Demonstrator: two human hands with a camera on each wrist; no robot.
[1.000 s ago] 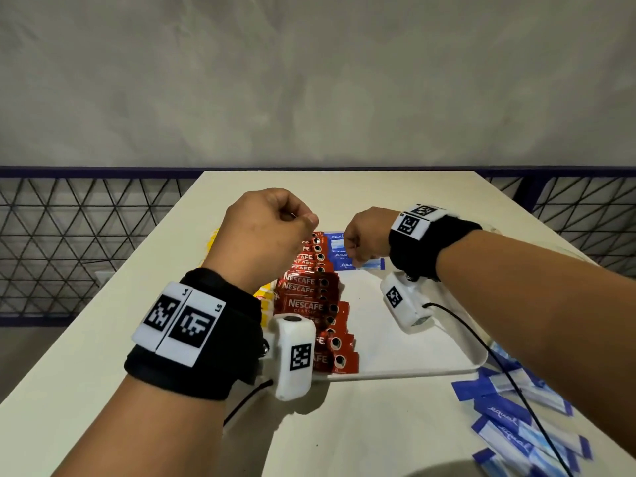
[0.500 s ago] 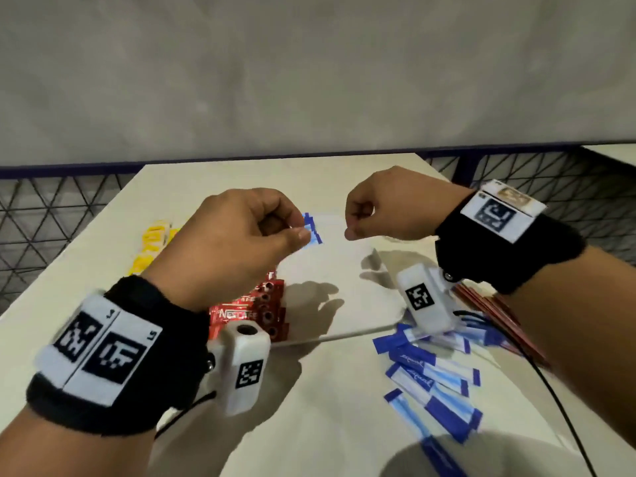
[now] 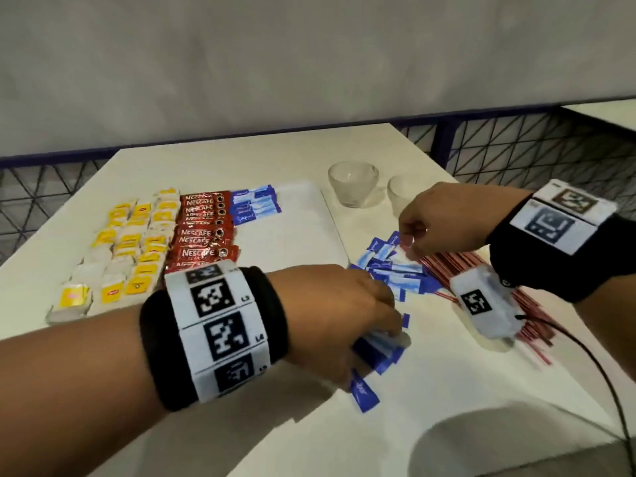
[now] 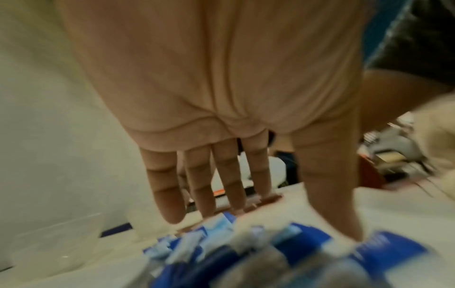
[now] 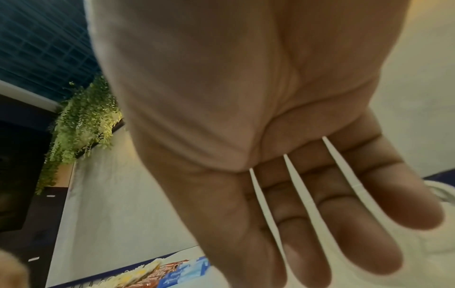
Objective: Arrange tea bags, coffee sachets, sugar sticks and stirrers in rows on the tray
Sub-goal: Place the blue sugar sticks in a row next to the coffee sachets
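Fingers of the left hand are extended and loosely spread in the left wrist view, tips down on the loose pile of sugar sticks on the table. Whether the thumb pinches a stick cannot be determined; that view is motion-blurred at the fingertips, and in the head view the hand covers the contact. Fingers of the right hand are straight and slightly parted in the right wrist view and hold nothing there; in the head view they hang at the far end of the same pile.

Key relation: the pile lies directly under both hands, on the table, to the right of the tray. Sticks in the pile point in mixed directions, with no common long axis. The started sugar row sits at the far end of the tray beside the coffee sachets, with the sticks lying crosswise. Judgement: each picked stick needs turning to that crosswise heading, then a carry leftward and away. The left hand is nearer the tray.

Tea bags occupy the left columns. Stirrers lie on the table under the right wrist, partly hidden by the wrist camera.

Limits: the near tray edge is hidden behind the left wrist; stick count is not determinable. Two glass cups stand beyond the tray.
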